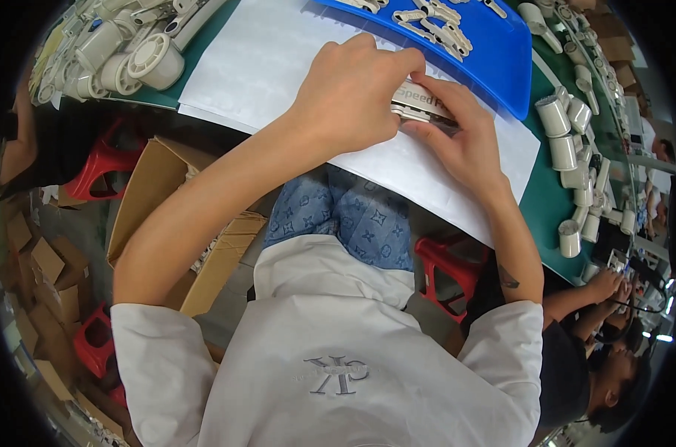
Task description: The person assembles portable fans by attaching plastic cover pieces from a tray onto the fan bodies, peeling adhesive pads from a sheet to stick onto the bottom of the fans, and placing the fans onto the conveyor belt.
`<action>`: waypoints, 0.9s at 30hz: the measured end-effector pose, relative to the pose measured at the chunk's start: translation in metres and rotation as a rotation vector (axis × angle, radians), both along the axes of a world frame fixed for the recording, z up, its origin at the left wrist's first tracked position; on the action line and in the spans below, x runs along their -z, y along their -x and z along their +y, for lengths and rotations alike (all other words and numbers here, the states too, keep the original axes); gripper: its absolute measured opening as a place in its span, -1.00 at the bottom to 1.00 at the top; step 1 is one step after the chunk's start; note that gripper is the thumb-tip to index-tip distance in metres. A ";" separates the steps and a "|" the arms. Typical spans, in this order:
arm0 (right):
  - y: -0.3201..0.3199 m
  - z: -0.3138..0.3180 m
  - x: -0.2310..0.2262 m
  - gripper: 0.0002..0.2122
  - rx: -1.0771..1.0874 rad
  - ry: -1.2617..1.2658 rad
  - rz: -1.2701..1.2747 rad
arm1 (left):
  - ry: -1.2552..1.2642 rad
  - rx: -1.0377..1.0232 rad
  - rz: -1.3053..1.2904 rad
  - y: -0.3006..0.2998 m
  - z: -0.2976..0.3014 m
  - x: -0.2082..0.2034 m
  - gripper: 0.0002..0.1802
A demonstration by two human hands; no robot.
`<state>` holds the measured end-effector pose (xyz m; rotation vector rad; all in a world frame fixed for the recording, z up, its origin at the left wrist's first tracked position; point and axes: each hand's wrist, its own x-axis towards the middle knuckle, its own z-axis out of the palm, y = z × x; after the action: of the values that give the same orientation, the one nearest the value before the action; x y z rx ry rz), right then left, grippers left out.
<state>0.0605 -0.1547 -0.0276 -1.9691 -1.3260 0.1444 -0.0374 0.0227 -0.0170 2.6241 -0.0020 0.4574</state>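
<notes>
A long white plastic part (420,98) with grey lettering along its upper face is held over the white paper sheet (260,59). My left hand (349,97) is closed round its left end, fingers curled and mostly hidden behind the knuckles. At its right end my right hand (466,138) grips it, with the thumb underneath and the fingers bent over the top. A smaller white piece with a dark gap shows along its lower edge; I cannot make out whether the two are joined.
Just beyond my hands lies a blue tray (502,52) with several small white parts. White cylindrical parts (155,61) are heaped at the left, and more white housings (561,153) line the green table's right. A cardboard box (152,175) and red stools (453,276) stand below. A person (569,372) sits at the right.
</notes>
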 end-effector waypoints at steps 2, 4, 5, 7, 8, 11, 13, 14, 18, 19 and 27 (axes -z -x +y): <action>-0.002 0.003 0.003 -0.52 0.080 -0.042 0.299 | 0.077 -0.056 -0.030 -0.001 -0.001 0.000 -0.54; -0.003 0.006 0.000 -0.51 0.091 -0.028 0.368 | 0.104 -0.065 -0.025 0.000 -0.001 -0.002 -0.55; -0.003 0.006 -0.004 -0.51 0.098 -0.017 0.429 | 0.127 -0.075 -0.029 0.000 -0.001 -0.005 -0.56; -0.006 0.002 -0.006 -0.49 0.095 0.022 0.337 | 0.134 -0.053 -0.010 -0.003 0.000 -0.007 -0.54; -0.007 -0.001 -0.007 -0.47 0.044 0.002 0.278 | 0.138 -0.032 0.016 -0.004 0.001 -0.009 -0.53; -0.015 -0.011 -0.022 -0.38 0.078 -0.216 0.031 | 0.383 0.014 -0.124 -0.004 0.008 -0.001 -0.48; -0.012 -0.013 -0.028 -0.37 0.140 -0.444 0.280 | 0.357 -0.001 -0.292 -0.001 0.006 -0.009 -0.44; -0.009 -0.013 -0.027 -0.37 0.123 -0.465 0.402 | 0.495 -0.023 -0.381 -0.002 0.005 -0.013 -0.42; -0.001 -0.037 -0.038 -0.16 -0.032 -0.194 0.349 | 0.944 0.059 -0.559 -0.028 -0.044 -0.040 -0.39; 0.002 -0.038 -0.038 -0.13 -0.014 -0.172 0.209 | 1.009 0.073 -0.545 -0.032 -0.054 -0.048 -0.39; -0.073 -0.064 -0.054 -0.18 0.327 -0.544 0.424 | 0.690 0.165 -0.588 -0.079 -0.060 -0.045 -0.45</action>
<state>0.1334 -0.2186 0.0262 -1.5470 -0.6673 0.0328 0.0414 -0.0372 0.0282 1.7352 -0.2097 0.9545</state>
